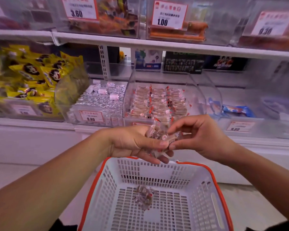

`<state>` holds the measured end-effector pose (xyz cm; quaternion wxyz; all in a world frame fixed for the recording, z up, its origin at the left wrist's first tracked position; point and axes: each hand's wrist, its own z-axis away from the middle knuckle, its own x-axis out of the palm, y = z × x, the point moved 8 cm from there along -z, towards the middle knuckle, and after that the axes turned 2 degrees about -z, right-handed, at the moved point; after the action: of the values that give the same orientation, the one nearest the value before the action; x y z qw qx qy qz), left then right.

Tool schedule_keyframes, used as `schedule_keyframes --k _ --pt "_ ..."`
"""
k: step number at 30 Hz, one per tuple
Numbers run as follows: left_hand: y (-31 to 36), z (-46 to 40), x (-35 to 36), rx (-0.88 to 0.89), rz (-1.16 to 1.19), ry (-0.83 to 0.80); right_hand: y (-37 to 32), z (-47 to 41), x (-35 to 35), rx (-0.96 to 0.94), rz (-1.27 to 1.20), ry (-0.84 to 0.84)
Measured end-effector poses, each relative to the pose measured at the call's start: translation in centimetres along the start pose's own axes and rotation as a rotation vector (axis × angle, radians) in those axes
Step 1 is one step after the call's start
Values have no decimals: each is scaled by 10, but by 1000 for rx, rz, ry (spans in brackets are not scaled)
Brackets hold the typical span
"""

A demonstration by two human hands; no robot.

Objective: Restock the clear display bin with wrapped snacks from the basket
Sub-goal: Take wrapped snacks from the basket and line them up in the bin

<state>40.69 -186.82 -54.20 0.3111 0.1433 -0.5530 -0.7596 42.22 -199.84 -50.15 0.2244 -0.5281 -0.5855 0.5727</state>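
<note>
Shop shelves hold the bin (158, 100); above the basket (157, 172), left hand (133, 142) clutches snacks (158, 135), right hand (197, 135) pinching one.

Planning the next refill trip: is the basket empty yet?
Not quite. The basket holds one small clump of wrapped snacks on its floor; the rest of the floor shows bare.

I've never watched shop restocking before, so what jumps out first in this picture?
Two hands meet at the centre: the left hand holds a bunch of wrapped snacks while the right hand pinches at them. Below sits a white basket with a few snacks left, and behind stands the clear display bin of matching snacks.
</note>
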Motion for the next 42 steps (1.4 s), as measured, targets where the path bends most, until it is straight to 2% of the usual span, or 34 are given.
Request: schedule_keyframes --k 3,6,9,12,16,18,21,24,26,28,32,34,37,40,42 --pt "-1 -12 -1 -15 -66 38 1 -4 -3 11 102 3" --pt "-4 -22 -6 -52 -251 84 3 -8 -2 23 177 13" --pt "-2 -27 -13 -73 -423 172 2 -11 2 -29 304 19" --pt "3 -29 -18 -73 -497 247 2 -13 4 -51 413 31" --pt "10 -31 -21 -114 -662 318 -4 -12 5 -33 386 -66" --pt "19 -30 -21 -113 -759 346 -13 -12 5 -80 441 -108" --pt "40 -24 -25 -65 -897 449 -31 -14 11 -206 659 -92" --pt "53 -21 -23 -47 -960 496 -43 -20 16 -278 795 -127" --pt "62 -19 -29 -30 -924 520 -46 -32 6 -240 799 -156" --pt "77 -13 -46 32 -861 621 -46 -51 -23 -147 804 -110" --pt "102 2 -83 343 -867 940 -31 -89 -90 44 1024 -26" --pt "93 -7 -88 364 -952 938 -14 -101 -97 131 1109 -74" --pt "77 -29 -89 307 -1101 855 13 -110 -84 198 1255 -162" --pt "72 -40 -88 276 -1237 847 25 -116 -76 253 1438 -167" --pt "72 -43 -89 267 -1279 853 29 -119 -68 277 1454 -191"
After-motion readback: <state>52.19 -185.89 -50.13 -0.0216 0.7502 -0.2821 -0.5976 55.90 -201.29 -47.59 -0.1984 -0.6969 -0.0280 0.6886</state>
